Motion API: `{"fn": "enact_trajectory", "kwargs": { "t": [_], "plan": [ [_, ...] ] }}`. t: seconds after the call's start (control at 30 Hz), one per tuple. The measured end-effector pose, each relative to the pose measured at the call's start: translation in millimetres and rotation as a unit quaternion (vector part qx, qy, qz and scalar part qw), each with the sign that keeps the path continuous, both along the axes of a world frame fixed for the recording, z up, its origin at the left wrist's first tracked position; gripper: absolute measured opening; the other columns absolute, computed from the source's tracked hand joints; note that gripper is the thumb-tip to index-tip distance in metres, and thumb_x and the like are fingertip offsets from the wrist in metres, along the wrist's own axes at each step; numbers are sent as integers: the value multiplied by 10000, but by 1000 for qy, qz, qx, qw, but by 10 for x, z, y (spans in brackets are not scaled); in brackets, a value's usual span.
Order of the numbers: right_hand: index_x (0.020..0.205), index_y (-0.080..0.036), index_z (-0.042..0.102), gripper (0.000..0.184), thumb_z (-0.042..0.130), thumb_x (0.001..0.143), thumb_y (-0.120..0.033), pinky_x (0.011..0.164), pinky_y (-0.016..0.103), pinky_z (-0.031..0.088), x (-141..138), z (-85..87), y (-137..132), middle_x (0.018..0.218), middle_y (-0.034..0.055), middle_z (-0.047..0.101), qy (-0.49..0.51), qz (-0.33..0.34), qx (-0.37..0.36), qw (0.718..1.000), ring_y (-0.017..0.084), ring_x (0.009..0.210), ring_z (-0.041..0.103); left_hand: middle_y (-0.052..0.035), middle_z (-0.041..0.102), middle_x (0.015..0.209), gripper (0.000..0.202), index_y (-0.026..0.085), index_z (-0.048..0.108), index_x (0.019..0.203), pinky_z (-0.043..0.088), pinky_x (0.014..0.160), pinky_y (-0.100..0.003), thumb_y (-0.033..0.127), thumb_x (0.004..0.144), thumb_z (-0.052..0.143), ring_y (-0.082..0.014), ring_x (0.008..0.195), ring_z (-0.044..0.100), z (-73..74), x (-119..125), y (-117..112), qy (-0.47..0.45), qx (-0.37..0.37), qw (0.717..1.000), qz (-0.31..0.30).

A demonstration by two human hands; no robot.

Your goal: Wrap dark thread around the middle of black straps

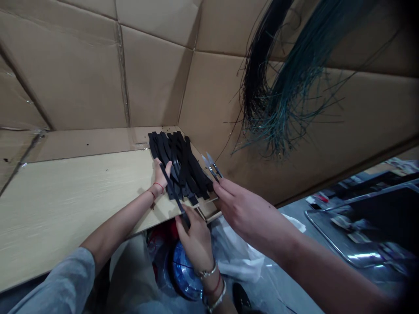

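Note:
My left hand (161,176), with a red string at the wrist, is closed around a narrow flat black strip (175,197) at the side of the pile. The strip slants down to my right hand (197,237), which pinches its near end just off the table edge. Beneath and beyond my left hand lies a heap of similar black strips (188,161), loosely stacked on the pale tabletop (81,187). Another person's hand (234,203) comes in from the right, holding small thread snips (213,168) with blades apart and pointing away, beside the heap.
Cardboard walls (150,74) enclose the table's back and right side. Black strands (258,65) and teal strands (294,87) hang at the upper right. A blue water bottle (186,270) and white plastic sheeting (242,257) are below the edge; a metal-framed rack (353,226) stands right.

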State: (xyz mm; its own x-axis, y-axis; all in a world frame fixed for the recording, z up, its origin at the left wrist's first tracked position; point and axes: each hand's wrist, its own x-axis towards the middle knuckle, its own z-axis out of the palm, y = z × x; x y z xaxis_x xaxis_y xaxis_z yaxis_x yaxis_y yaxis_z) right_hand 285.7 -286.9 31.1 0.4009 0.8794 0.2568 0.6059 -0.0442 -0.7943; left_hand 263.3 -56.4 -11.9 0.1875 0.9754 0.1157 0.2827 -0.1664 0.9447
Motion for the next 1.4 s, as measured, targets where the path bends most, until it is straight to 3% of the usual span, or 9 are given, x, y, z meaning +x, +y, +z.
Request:
{"fn": "enact_trajectory", "kwargs": {
  "t": [0.23, 0.37, 0.47, 0.63, 0.8, 0.97, 1.1, 1.23, 1.4],
  "plan": [
    [1098, -242, 710, 261, 619, 884, -360, 942, 425, 480, -365, -276, -300, 1096, 88, 731, 121, 30, -72, 990, 292, 1040, 659, -145, 224, 1623, 554, 139, 445, 1436, 163, 1224, -427, 330, 930, 564, -275, 1512, 140, 175, -338, -132, -37, -30, 995, -82],
    [988, -216, 681, 350, 590, 886, -538, 627, 301, 482, -479, -369, -423, 802, 62, 696, 277, -3, -68, 958, 197, 710, 618, -116, 510, 1470, 375, 147, 626, 1244, 308, 1171, -338, 259, 904, 516, -225, 1382, 444, 299, -894, -443, -60, -48, 982, -172],
    [899, -211, 594, 454, 543, 862, -661, 402, 199, 256, -623, -384, -380, 583, -33, 519, 441, 11, -43, 896, 83, 448, 372, -93, 711, 1188, 322, 175, 713, 1100, 465, 1049, -361, 351, 906, 525, -240, 1129, 646, 445, -1438, -797, -58, -76, 961, -260],
    [813, -197, 503, 527, 530, 830, -723, 342, 164, 150, -976, -302, -164, 561, -57, 460, 532, 123, -67, 835, 41, 402, 289, -66, 707, 1219, 392, 268, 728, 1157, 527, 965, -372, 510, 910, 542, -264, 1074, 668, 625, -2126, -1302, -56, -155, 895, -414],
    [844, -168, 559, 597, 561, 772, -762, 335, 168, 228, -1349, -318, -12, 566, -30, 494, 539, 209, -130, 806, 60, 411, 391, -74, 651, 1315, 495, 301, 722, 1181, 590, 806, -357, 637, 864, 541, -292, 1043, 684, 507, -2410, -1485, -78, -229, 891, -384],
    [1145, -185, 597, 660, 521, 807, -747, 474, 239, 412, -1476, -429, 78, 680, 13, 609, 575, 227, -95, 780, 123, 510, 534, -64, 745, 756, 549, 248, 672, 1253, 553, 535, -314, 626, 910, 469, -192, 502, 640, 258, -2572, -1453, -136, -295, 887, -329],
    [1019, -217, 622, 469, 678, 771, -611, 607, 257, 412, -1464, -549, 139, 913, 31, 641, 590, 147, -62, 792, 148, 729, 584, -99, 743, 1085, 466, 198, 776, 941, 586, 834, -370, 618, 830, 609, -279, 891, 704, 127, -2660, -1335, -173, -287, 914, -229],
    [923, -193, 620, 283, 691, 762, -414, 540, 212, 241, -1370, -683, 120, 775, -9, 619, 576, 65, -64, 812, 97, 625, 473, -103, 775, 951, 553, 202, 776, 858, 546, 951, -461, 719, 691, 673, -368, 1018, 685, 109, -2662, -1266, -158, -329, 914, -177],
    [921, -192, 625, 277, 592, 647, -159, 553, 214, 245, -1159, -727, -45, 767, -14, 644, 554, 1, -13, 832, 91, 617, 475, -52, 788, 973, 493, 296, 763, 857, 488, 1029, -509, 741, 697, 625, -380, 1082, 671, 34, -2725, -1100, -142, -359, 913, -132]
  ]
}}
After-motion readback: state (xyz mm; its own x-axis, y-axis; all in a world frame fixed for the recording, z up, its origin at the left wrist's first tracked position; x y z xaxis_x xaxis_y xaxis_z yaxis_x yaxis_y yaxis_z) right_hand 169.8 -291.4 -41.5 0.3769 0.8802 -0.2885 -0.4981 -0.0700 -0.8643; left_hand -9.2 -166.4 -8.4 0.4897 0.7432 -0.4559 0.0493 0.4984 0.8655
